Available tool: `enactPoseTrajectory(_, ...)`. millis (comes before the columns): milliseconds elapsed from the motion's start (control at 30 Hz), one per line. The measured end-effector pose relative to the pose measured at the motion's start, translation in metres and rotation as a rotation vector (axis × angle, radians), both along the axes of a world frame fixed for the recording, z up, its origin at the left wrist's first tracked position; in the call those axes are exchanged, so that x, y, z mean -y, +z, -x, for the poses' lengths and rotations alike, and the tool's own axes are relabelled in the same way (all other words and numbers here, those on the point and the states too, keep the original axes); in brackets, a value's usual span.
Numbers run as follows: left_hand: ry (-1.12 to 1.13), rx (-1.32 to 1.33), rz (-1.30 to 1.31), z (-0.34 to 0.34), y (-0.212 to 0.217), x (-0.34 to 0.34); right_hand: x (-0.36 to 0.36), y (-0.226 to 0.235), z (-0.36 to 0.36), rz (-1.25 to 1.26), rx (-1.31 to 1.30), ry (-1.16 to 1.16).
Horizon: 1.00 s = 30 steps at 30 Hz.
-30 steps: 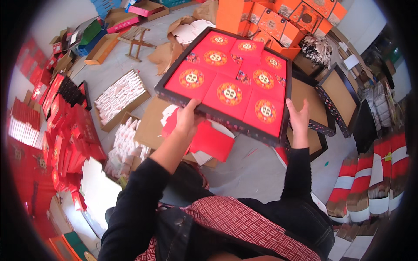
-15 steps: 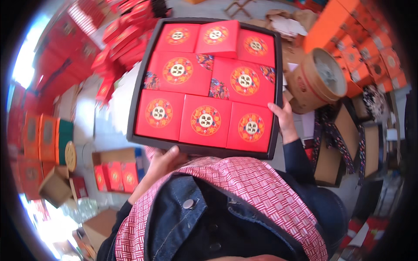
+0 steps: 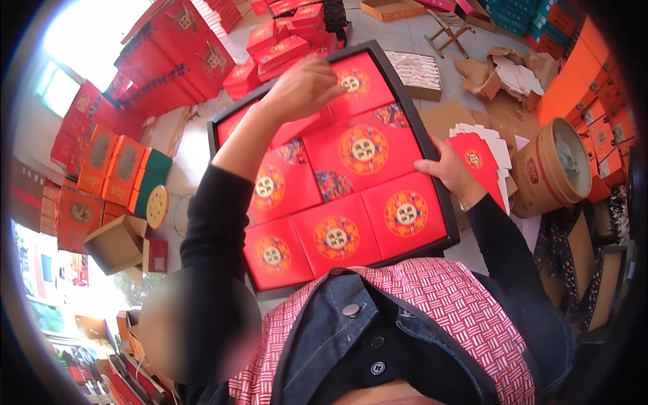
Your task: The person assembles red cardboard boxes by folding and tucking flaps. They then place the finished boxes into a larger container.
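A square black tray (image 3: 397, 81) is packed with red gift boxes (image 3: 364, 150) bearing round gold-and-orange medallions; some have patterned corners. It is held tilted in front of my body. My right hand (image 3: 451, 172) grips its right side, thumb over the rim and fingers outside. Across the tray reaches my left hand (image 3: 304, 88), its fingers curled down on the small red box (image 3: 300, 129) in the middle of the far row. That box sits askew and higher than its neighbours, partly covered by my hand. My left forearm hides part of the tray's left side.
Red cards and white card sheets (image 3: 476, 158) lie right of the tray, beside a round tan drum (image 3: 550, 169). Stacked red boxes (image 3: 283, 54) stand beyond it. Orange boxes (image 3: 111, 165) are at left. A folding stool (image 3: 449, 32) and torn cardboard (image 3: 482, 74) lie farther off.
My left hand has left the tray's near edge and moved to the far middle red box. The tray has turned and shifted right and nearer in view. My right hand still holds its right side.
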<state>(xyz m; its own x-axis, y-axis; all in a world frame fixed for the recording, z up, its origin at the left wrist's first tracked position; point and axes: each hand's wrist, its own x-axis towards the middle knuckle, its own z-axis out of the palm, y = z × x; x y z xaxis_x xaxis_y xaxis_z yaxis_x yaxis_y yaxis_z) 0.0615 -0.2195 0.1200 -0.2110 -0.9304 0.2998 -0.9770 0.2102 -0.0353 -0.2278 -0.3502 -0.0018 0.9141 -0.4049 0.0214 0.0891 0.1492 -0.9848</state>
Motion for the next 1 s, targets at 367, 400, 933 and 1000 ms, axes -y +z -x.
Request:
enactPoseTrajectory(367, -0.205, -0.061, -0.245, -0.036, -0.014, 0.033, 0.007, -0.003, 0.007, -0.049, -0.035, -0.072)
enactPoseTrajectory(400, -0.228, -0.032, -0.195, -0.034, -0.019, 0.034, 0.009, 0.0, 0.009, -0.013, -0.043, -0.067)
enactPoseTrajectory(933, 0.286, -0.381, 0.387, -0.064, -0.049, 0.058, 0.022, 0.081, -0.137, 0.142, -0.232, 0.017)
enactPoseTrajectory(1000, 0.257, -0.426, 0.429, -0.064, -0.051, 0.059, 0.01, 0.087, -0.151, -0.109, -0.255, 0.053)
